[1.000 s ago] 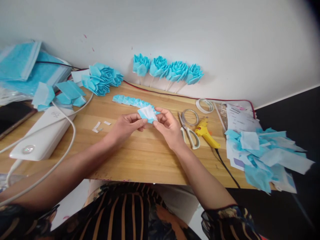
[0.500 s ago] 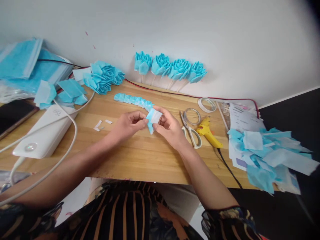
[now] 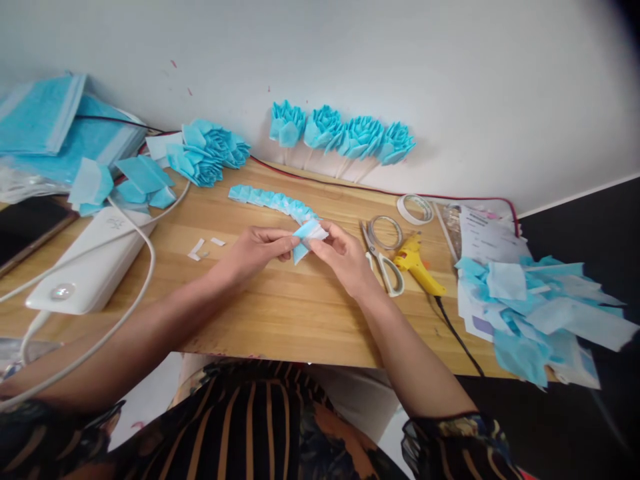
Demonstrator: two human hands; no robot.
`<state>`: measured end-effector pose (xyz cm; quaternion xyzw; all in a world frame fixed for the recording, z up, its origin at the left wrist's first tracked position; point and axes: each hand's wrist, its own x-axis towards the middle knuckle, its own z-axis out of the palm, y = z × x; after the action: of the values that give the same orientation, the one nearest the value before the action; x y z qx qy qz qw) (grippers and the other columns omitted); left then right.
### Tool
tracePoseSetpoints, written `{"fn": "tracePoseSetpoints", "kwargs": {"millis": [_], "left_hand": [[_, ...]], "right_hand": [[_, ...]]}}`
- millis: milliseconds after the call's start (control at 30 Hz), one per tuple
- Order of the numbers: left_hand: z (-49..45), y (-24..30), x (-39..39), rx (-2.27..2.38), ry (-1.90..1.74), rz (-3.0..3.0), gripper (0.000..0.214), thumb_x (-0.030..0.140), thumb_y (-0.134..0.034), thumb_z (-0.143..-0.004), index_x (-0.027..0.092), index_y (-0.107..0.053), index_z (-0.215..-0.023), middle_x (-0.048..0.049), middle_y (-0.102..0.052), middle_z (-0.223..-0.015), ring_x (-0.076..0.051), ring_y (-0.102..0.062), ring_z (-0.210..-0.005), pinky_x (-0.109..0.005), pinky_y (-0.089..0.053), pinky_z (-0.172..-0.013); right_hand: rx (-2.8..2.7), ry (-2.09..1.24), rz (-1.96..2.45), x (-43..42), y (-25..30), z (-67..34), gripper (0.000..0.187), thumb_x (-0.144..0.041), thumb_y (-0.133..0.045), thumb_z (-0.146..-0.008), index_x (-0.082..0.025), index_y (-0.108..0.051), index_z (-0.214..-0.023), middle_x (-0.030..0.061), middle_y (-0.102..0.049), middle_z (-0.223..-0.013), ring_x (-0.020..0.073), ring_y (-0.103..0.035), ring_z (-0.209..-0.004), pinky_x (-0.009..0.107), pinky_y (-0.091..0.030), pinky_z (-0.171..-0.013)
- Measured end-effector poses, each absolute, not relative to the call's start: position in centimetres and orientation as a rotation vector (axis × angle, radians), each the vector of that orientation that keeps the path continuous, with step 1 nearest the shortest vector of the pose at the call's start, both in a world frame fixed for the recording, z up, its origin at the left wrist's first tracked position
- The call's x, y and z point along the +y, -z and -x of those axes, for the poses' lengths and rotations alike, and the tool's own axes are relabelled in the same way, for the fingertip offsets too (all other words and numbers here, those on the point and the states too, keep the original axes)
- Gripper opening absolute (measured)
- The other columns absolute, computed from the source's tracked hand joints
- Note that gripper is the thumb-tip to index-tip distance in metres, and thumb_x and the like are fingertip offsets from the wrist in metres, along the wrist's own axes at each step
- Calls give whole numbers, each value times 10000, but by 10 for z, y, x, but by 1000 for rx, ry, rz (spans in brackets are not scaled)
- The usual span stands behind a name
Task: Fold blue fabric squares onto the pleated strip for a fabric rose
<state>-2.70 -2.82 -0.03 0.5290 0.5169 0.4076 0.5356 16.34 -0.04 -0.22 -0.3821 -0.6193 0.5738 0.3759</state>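
Between my hands, above the wooden table, is a small piece of blue and white fabric (image 3: 303, 241), partly folded. My left hand (image 3: 257, 252) pinches its left edge between thumb and fingers. On the other side my right hand (image 3: 345, 257) grips the white part, thumb in front and fingers behind. Just beyond the hands a curved row of folded blue petals (image 3: 273, 200) lies on the table, its right end close to the held piece. Small white strips (image 3: 199, 249) lie left of my left hand.
Blue fabric flowers on sticks (image 3: 325, 128) lean on the wall; more flowers (image 3: 203, 153) lie left. Scissors (image 3: 383, 263), tape rolls (image 3: 415, 209) and a yellow glue gun (image 3: 419, 267) sit right, beside a heap of fabric pieces (image 3: 535, 297). A cabled white power bank (image 3: 87, 267) stands left.
The white flap of the fabric piece has been folded and gathered narrower, so more blue shows. Both hands stay close together, their fingers slightly shifted.
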Motion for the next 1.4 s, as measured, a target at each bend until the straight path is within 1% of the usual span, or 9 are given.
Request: {"fn": "tracePoseSetpoints", "kwargs": {"millis": [100,200,333,500,667,1067,1200,1300,1400], "left_hand": [[27,0,-28,1210,-900,-1323,320,457,-670,-786,174,-674,-636,6,-605,-640,-129,-517,-636,-255,-391,-624],[28,-1,-28,1205,-862,-1384,337,450,-639,-805,172,-648,-616,10,-587,-614,-123,-499,-609,-246,-370,-587],[29,-5,-28,1224,-849,-1363,329,436,-612,-822,174,-653,-628,7,-589,-591,-127,-506,-597,-248,-392,-583],[28,-7,-27,1215,-871,-1286,332,393,-598,-835,182,-623,-580,2,-591,-576,-130,-520,-596,-259,-438,-618],[28,-4,-28,1176,-930,-1184,331,403,-607,-841,181,-638,-597,1,-588,-567,-124,-503,-573,-260,-428,-606],[27,-4,-29,1223,-987,-1228,307,478,-682,-816,194,-746,-717,13,-590,-578,-120,-492,-578,-254,-396,-583],[28,0,-27,1252,-1066,-1178,299,463,-688,-803,192,-732,-684,8,-583,-576,-119,-471,-568,-262,-375,-571],[28,-1,-27,1262,-1078,-1173,322,457,-684,-809,192,-693,-626,8,-568,-567,-122,-465,-576,-264,-374,-577],[27,-5,-29,1256,-1072,-1174,362,463,-682,-812,192,-647,-575,5,-563,-573,-127,-474,-602,-263,-385,-592]], "right_hand": [[-1597,-1385,978,0,1,-165,187,-373,-718,-823,-226,-674,-930,-1,-684,-879,144,-616,-820,307,-523,-804],[-1644,-1249,997,-1,3,-166,123,-340,-701,-841,-229,-679,-890,-16,-664,-814,126,-585,-732,286,-500,-719],[-1775,-1024,930,-1,4,-168,38,-255,-677,-864,-243,-696,-894,-6,-677,-863,139,-603,-782,306,-508,-763],[-1932,-754,790,-1,1,-170,188,-104,-632,-851,-267,-715,-891,13,-690,-972,170,-646,-948,365,-516,-892],[-2011,-694,786,1,4,-170,220,-86,-609,-855,-274,-716,-899,34,-700,-1102,199,-661,-1070,435,-510,-974],[-2050,-803,849,-1,-1,-169,167,-152,-602,-874,-278,-708,-902,35,-718,-1133,215,-655,-1114,465,-478,-1046],[-1937,-1120,841,-3,-3,-172,188,-294,-587,-945,-277,-685,-1104,48,-699,-1245,221,-630,-1204,443,-479,-1062],[-1745,-1326,925,-2,-2,-172,317,-459,-584,-963,-274,-648,-1211,45,-715,-1180,204,-665,-1103,392,-526,-973],[-1700,-1422,1027,-1,1,-170,339,-546,-593,-941,-233,-698,-1019,30,-715,-961,166,-662,-882,336,-537,-843]]}}
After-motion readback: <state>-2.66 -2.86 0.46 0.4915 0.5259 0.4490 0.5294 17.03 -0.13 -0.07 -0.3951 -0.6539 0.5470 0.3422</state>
